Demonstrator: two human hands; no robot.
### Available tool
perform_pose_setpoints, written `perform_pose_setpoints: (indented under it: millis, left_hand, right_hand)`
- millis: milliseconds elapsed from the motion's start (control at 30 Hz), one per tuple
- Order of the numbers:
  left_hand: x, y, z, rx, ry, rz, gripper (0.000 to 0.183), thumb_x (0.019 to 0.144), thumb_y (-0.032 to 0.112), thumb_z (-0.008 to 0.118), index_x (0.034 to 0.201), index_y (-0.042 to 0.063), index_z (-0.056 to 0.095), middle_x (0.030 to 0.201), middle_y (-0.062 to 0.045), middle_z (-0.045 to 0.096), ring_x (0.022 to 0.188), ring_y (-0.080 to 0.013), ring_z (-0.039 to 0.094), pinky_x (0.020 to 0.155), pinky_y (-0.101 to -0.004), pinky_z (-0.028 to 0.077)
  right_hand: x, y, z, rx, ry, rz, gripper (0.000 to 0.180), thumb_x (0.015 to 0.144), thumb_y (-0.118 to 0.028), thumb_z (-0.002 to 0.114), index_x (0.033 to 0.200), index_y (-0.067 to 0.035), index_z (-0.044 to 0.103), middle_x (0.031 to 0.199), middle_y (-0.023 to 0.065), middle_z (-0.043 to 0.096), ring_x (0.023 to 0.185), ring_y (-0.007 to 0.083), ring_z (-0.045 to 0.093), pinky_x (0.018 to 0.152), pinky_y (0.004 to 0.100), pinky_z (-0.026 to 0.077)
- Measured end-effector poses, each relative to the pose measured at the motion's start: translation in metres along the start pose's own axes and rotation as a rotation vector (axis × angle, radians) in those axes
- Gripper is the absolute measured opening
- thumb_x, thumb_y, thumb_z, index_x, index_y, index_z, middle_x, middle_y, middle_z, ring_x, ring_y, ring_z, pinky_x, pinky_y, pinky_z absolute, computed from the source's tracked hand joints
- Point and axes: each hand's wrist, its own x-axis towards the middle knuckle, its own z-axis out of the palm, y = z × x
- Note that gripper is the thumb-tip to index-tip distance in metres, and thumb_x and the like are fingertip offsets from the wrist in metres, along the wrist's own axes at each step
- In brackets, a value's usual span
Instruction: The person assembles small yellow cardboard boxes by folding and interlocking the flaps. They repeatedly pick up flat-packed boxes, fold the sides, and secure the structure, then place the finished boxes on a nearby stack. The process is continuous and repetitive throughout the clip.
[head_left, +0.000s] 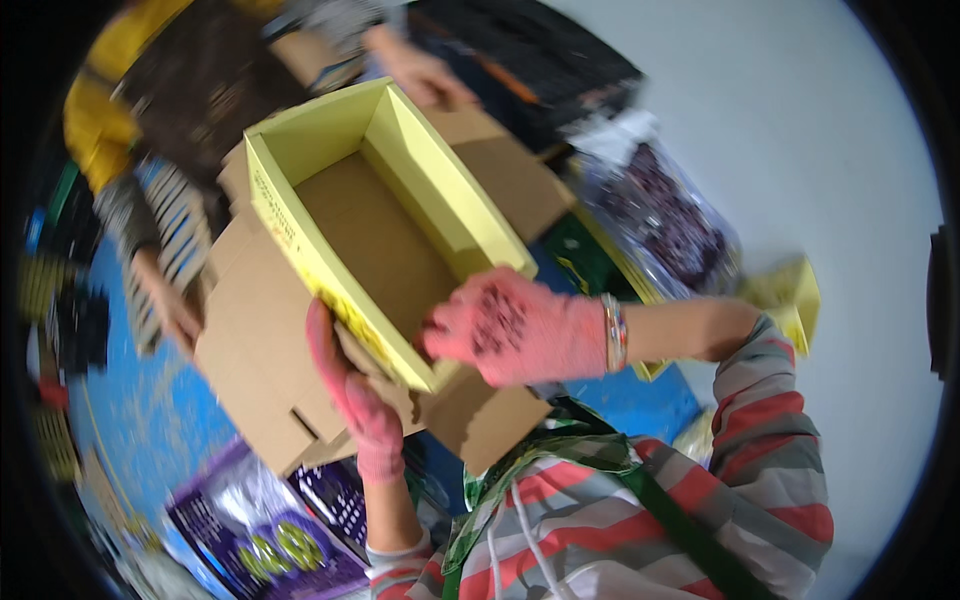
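Before me is a shallow yellow cardboard tray (491, 229) with a plain brown inner floor and printing on its outer side. It is tilted, its far end up and to the left. In a pink glove, my right hand (517, 326) grips the tray's near end, fingers curled over the wall to the inside. My left hand (360, 405), also in a pink glove, holds the outer long side near the same end, fingers stretched along it. Under the tray spread flat brown cardboard blanks (255, 315); the tray hides much of them.
Another person's hands (427, 79) touch the cardboard at the far side and the left. Bagged dark grapes (667, 217) fill a yellow box at right, near a small yellow carton piece (795, 300). A purple carton (217, 517) holds bagged green fruit at lower left. The floor (157, 375) is blue.
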Motion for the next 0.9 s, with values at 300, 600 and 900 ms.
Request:
perform_pose_setpoints:
  millis: [300,600,900]
  left_hand:
    - [-0.101,0.06,0.115,-0.06,-0.742,-0.257,0.029,0.088,0.005,0.057,0.116,0.002,0.059,0.098,-0.011,0.067,0.077,-0.0188,0.064,0.073,-0.0317,0.052]
    - [-0.257,0.073,0.293,0.17,-1.381,0.112,0.029,0.081,0.008,0.069,0.109,0.005,0.062,0.096,-0.016,0.068,0.081,-0.0321,0.066,0.071,-0.0375,0.053]
    - [-0.386,0.036,0.355,0.313,-1.685,-0.087,0.03,0.083,0.013,0.07,0.111,0.007,0.061,0.101,-0.013,0.067,0.086,-0.0296,0.067,0.074,-0.0361,0.053]
  right_hand:
    - [-0.304,-0.178,-0.003,0.582,-0.053,1.151,0.042,0.075,-0.019,0.061,0.116,-0.01,0.058,0.116,0.0079,0.06,0.109,0.0276,0.056,0.088,0.0417,0.044]
    - [-0.569,-0.311,0.08,0.667,-0.089,2.105,0.035,0.085,-0.028,0.058,0.116,-0.012,0.057,0.108,0.0108,0.063,0.099,0.0323,0.061,0.078,0.0416,0.048]
    - [-0.781,-0.256,0.301,0.433,-0.09,2.026,0.013,0.085,-0.017,0.054,0.095,-0.011,0.058,0.09,0.0122,0.062,0.091,0.0319,0.061,0.074,0.042,0.048]
